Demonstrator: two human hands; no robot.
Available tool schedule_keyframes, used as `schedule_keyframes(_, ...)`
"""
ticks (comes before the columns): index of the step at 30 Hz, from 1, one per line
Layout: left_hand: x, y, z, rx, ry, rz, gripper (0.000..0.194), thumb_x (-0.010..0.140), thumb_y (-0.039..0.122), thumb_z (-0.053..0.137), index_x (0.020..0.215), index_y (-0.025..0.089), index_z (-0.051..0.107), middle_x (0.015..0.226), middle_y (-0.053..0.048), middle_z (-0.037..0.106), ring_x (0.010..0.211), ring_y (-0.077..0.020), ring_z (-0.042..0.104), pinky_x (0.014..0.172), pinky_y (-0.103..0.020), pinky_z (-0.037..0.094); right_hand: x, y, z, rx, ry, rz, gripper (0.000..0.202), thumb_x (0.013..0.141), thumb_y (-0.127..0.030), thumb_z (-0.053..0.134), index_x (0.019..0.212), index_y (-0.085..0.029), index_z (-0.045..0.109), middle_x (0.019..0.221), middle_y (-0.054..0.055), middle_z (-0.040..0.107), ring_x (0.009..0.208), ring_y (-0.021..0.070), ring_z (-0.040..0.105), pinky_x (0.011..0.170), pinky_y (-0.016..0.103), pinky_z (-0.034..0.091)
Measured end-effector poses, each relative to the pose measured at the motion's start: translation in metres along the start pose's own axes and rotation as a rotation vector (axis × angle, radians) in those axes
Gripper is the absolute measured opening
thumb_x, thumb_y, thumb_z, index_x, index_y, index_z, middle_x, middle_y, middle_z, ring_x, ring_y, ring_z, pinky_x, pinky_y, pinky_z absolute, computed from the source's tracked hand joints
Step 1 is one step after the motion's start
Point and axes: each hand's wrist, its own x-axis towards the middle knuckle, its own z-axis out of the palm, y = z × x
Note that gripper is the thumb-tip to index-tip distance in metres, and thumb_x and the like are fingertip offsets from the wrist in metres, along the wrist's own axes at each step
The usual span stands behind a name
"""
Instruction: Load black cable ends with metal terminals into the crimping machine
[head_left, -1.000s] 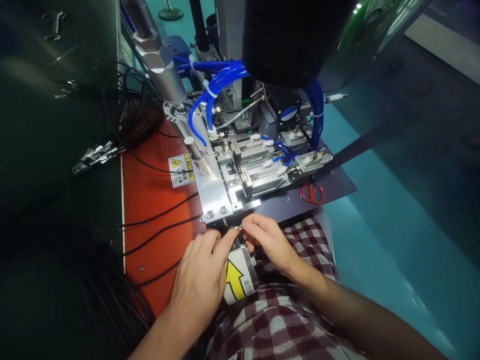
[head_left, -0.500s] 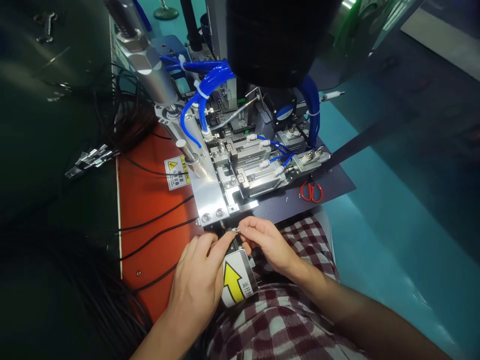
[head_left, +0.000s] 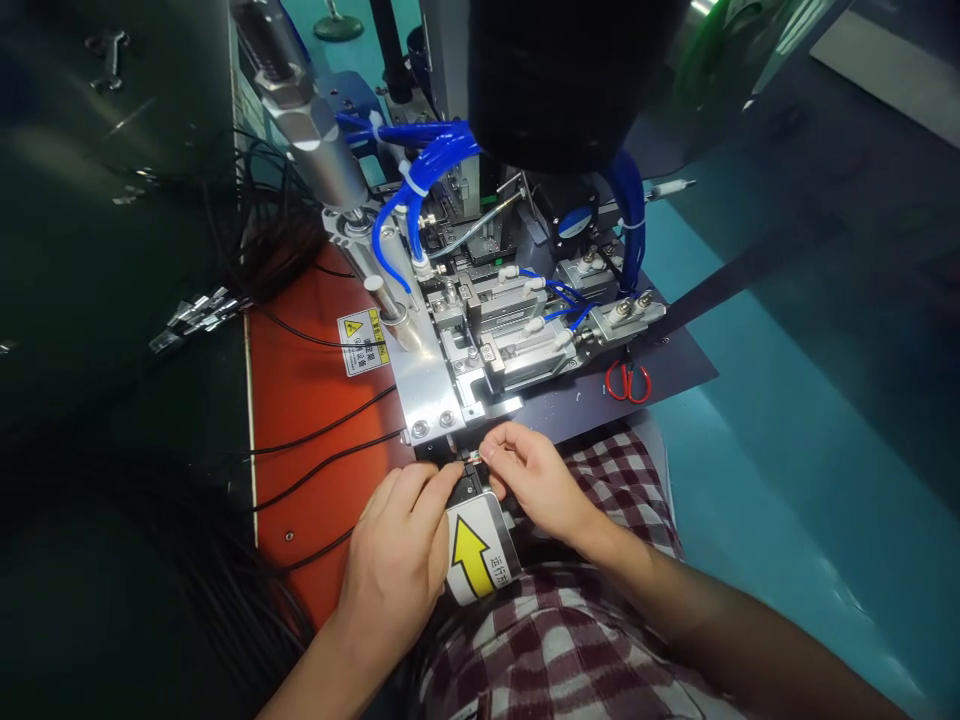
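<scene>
Thin coloured wires (head_left: 472,459) show as a tiny bit of red and white between my two hands, just in front of the machine's metal plate. My right hand (head_left: 534,482) pinches their right end between thumb and index finger. On the other side, my left hand (head_left: 401,545) is closed with its fingers together, and the thumb tip is close to the wires. What the left fingers hold is hidden beneath them. Right below the fingertips is a small black fixture (head_left: 470,484). A white cover with a yellow arrow (head_left: 471,555) lies between the wrists.
The machine's metal slides (head_left: 517,320) and blue air tubes (head_left: 439,160) stand ahead. Red-handled scissors (head_left: 628,382) lie on the grey plate at right. Black cables (head_left: 322,475) cross the red surface (head_left: 300,420) at left, near a bundle of shiny cable ends (head_left: 199,318). A wrench (head_left: 112,60) lies far left.
My left thumb has drawn back slightly from the wires, uncovering more of the black fixture. My right hand keeps its pinch. The whole view has shifted a little.
</scene>
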Motion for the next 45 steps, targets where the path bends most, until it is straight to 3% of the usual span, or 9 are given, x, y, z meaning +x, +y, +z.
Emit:
schedule_keyframes(7,-0.001,0.002,-0.001,0.088,-0.014,0.018,0.029,0.089,0.006,0.042,0.114,0.01,0.057,0.092,-0.008,0.058,0.079,-0.0193,0.052,0.067,-0.031,0.046,-0.001,-0.003,-0.001,-0.048,0.005,-0.018,0.02,0.088,-0.036,0.054,0.077,-0.02,0.05,0.05,-0.007,0.051,0.047,0.0101,0.047,0.05,0.023,0.036)
schedule_keyframes(16,0.002,0.006,-0.001,0.178,-0.064,0.003,0.03,0.088,0.008,0.041,0.114,0.011,0.057,0.09,-0.007,0.059,0.077,-0.0202,0.05,0.067,-0.032,0.045,0.005,0.0,-0.005,0.152,-0.087,0.085,0.032,0.08,-0.049,0.061,0.076,-0.018,0.054,0.049,-0.007,0.051,0.047,0.0101,0.043,0.054,0.026,0.035)
schedule_keyframes(22,0.004,0.006,-0.002,0.207,-0.089,0.021,0.036,0.088,0.008,0.042,0.12,0.014,0.057,0.087,-0.006,0.057,0.074,-0.02,0.049,0.063,-0.031,0.042,0.003,0.002,-0.006,0.24,-0.078,0.074,0.033,0.082,-0.049,0.059,0.073,-0.017,0.053,0.067,-0.004,0.054,0.051,0.0089,0.051,0.054,0.025,0.036)
schedule_keyframes(26,0.006,0.007,-0.003,0.253,-0.124,0.043,0.038,0.086,0.006,0.042,0.118,0.015,0.059,0.084,-0.006,0.056,0.071,-0.0195,0.048,0.06,-0.03,0.04,0.003,0.001,-0.005,0.127,-0.059,0.008,0.028,0.087,-0.044,0.055,0.074,-0.018,0.053,0.057,-0.005,0.052,0.052,0.0103,0.05,0.055,0.026,0.037)
schedule_keyframes(31,0.009,0.011,-0.002,0.308,-0.131,0.018,0.035,0.085,0.007,0.043,0.114,0.015,0.061,0.08,-0.006,0.056,0.069,-0.0195,0.048,0.059,-0.03,0.039,0.002,0.001,-0.001,0.111,-0.018,-0.012,0.025,0.082,-0.043,0.06,0.078,-0.02,0.051,0.051,-0.007,0.049,0.047,0.0103,0.045,0.05,0.024,0.033)
schedule_keyframes(38,0.01,0.013,0.0,0.307,-0.138,-0.026,0.036,0.086,0.007,0.041,0.115,0.016,0.061,0.081,-0.005,0.056,0.07,-0.0194,0.05,0.06,-0.03,0.041,0.005,0.001,-0.005,0.236,-0.117,0.068,0.031,0.081,-0.047,0.059,0.075,-0.017,0.056,0.055,-0.005,0.053,0.049,0.0094,0.044,0.055,0.026,0.034)
schedule_keyframes(45,0.008,0.01,0.001,0.228,-0.107,-0.029,0.037,0.087,0.007,0.039,0.115,0.016,0.061,0.083,-0.005,0.056,0.074,-0.0189,0.05,0.063,-0.029,0.044,0.005,0.003,0.001,0.228,-0.017,0.033,0.032,0.078,-0.048,0.061,0.069,-0.019,0.051,0.047,-0.008,0.045,0.045,0.0088,0.039,0.051,0.025,0.03)
